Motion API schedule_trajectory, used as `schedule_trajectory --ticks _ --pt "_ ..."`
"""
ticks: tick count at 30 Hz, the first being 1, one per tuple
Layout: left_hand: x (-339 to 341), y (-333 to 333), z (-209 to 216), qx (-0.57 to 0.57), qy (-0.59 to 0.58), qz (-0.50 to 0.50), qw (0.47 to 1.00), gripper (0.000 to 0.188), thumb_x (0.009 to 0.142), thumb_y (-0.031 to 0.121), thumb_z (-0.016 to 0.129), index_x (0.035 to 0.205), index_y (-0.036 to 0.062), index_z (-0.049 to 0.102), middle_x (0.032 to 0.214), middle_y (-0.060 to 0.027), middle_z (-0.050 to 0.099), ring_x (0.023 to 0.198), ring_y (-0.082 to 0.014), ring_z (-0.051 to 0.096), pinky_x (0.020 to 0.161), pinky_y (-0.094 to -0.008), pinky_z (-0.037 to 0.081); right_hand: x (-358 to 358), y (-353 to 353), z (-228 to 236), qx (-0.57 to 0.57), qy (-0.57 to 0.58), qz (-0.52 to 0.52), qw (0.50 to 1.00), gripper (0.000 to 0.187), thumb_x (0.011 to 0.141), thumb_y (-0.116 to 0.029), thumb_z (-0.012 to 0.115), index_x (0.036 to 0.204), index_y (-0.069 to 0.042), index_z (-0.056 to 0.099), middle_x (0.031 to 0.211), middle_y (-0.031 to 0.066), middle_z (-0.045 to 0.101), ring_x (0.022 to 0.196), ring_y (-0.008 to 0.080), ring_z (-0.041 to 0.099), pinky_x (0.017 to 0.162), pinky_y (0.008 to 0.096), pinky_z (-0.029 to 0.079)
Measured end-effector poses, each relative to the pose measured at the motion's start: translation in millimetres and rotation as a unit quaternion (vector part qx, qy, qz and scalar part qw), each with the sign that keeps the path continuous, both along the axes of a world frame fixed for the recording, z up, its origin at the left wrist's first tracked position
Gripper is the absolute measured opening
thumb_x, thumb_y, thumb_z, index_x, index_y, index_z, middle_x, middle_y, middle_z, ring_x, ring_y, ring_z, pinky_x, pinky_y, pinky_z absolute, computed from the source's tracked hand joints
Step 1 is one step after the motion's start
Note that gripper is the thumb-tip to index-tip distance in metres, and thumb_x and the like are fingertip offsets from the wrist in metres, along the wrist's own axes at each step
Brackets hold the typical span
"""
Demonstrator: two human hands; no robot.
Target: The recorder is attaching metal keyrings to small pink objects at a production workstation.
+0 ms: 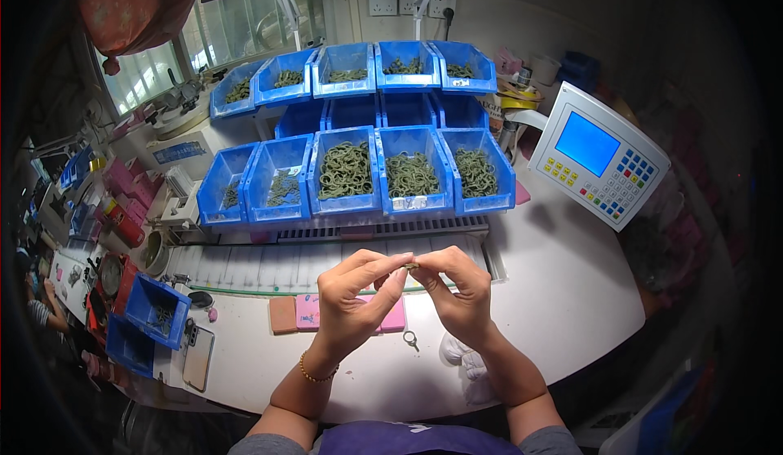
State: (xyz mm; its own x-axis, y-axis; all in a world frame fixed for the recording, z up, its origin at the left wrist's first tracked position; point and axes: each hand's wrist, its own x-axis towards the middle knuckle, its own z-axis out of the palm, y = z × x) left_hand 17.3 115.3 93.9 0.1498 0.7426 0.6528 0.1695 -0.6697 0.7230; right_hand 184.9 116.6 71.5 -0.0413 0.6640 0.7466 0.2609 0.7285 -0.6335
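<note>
Above the white worktable [555, 308], my left hand [356, 296] and my right hand [461, 296] meet at the fingertips. Both pinch one small green piece [410, 266], mostly hidden by the fingers; it has the colour of the ring-shaped pieces in the bins, but its full shape does not show. Below the hands, a single ring with a short stem [410, 339] lies on the tabletop. Pink blocks [393, 315] and a brown block [283, 315] sit behind and beside my left wrist. White cloth [469, 365] lies by my right forearm.
Blue bins [345, 202] with green ring-shaped pieces stand in tiers ahead. At the right is a keypad machine with a blue screen [587, 143]. A phone [198, 359], more blue bins [159, 312] and a red container [122, 225] are at left. Another person's arm [54, 304] shows far left.
</note>
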Motion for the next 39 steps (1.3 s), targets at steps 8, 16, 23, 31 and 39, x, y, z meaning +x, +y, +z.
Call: schedule_trajectory --ticks 8,16,23,31,39 --pt "-0.2 1.3 -1.3 0.001 0.003 0.003 1.0 0.021 0.083 -0.002 0.068 0.104 -0.0015 0.074 0.089 -0.0134 0.072 0.079 -0.0166 0.068 0.07 -0.0257 0.053 0.9 0.8 -0.7 0.018 -0.018 -0.008 1.0 0.021 0.082 0.003 0.073 0.101 -0.004 0.071 0.09 0.0074 0.071 0.076 0.0219 0.063 0.066 0.0319 0.049" --pt "-1.0 1.3 -0.4 0.005 -0.004 -0.021 1.0 0.026 0.081 -0.005 0.069 0.107 -0.0021 0.073 0.092 -0.0129 0.071 0.081 -0.0155 0.067 0.072 -0.0253 0.053 1.3 3.8 -5.4 0.022 0.0 0.007 1.0 0.025 0.08 0.008 0.071 0.103 -0.003 0.069 0.095 0.0087 0.072 0.085 0.0233 0.068 0.073 0.0325 0.054" --pt "-0.7 4.9 -2.5 0.013 -0.003 -0.021 1.0 0.029 0.079 -0.007 0.071 0.108 -0.0017 0.073 0.093 -0.0116 0.071 0.08 -0.0142 0.067 0.072 -0.0248 0.052 1.7 11.2 -8.8 0.058 -0.002 0.006 0.998 0.027 0.08 0.014 0.07 0.102 -0.002 0.068 0.097 0.0118 0.071 0.087 0.0213 0.07 0.074 0.0295 0.056" --pt "-0.3 5.5 -1.9 0.017 -0.005 -0.015 1.0 0.028 0.08 -0.005 0.073 0.108 -0.0008 0.073 0.093 -0.0104 0.071 0.081 -0.0136 0.067 0.072 -0.0247 0.053 0.0 13.1 -8.6 0.079 -0.005 -0.015 0.997 0.029 0.078 0.008 0.074 0.104 -0.005 0.07 0.097 0.0092 0.072 0.084 0.0234 0.069 0.071 0.0319 0.055" --pt "-24.3 -8.4 1.7 -0.119 0.055 0.027 0.991 0.024 0.083 0.008 0.077 0.106 0.0029 0.075 0.087 -0.0069 0.072 0.069 -0.008 0.06 0.062 -0.0228 0.047 -6.3 18.7 -15.8 0.039 -0.09 -0.09 0.991 0.016 0.081 0.0 0.074 0.097 -0.003 0.072 0.082 0.0065 0.069 0.069 0.0199 0.058 0.064 0.0323 0.047"
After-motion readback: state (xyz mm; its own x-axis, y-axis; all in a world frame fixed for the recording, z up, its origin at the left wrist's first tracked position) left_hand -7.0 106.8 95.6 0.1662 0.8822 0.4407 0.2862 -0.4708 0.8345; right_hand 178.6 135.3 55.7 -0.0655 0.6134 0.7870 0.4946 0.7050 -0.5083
